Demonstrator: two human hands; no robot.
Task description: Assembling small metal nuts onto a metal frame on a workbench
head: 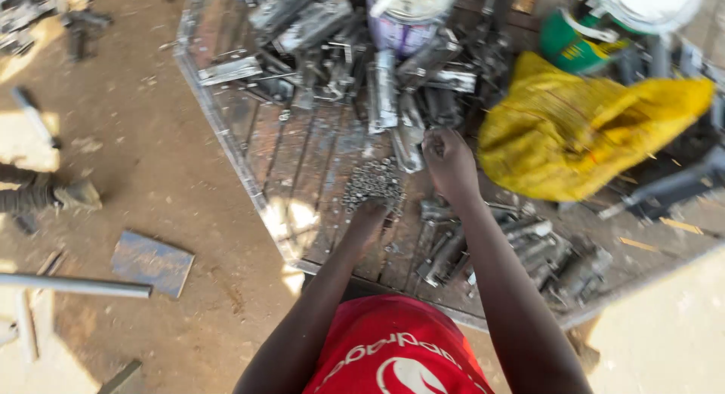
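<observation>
Fingers of my left hand gather on the nut pile, while my right hand, loosely curled, reaches into far metal brackets.

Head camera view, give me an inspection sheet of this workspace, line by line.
Surface: metal grid table, dusty, partly sunlit.
Job's things: pile of small grey nuts; grey metal brackets heaped beyond it.
Clutter: yellow sack, paint tin, green can, more brackets near the front edge.
Hands: left hand at the near edge of the nuts; right hand at the brackets, fingers curled, grip unclear.
Cables: nothing seen.
Surroundings: dirt floor, metal plate, pipe.
</observation>
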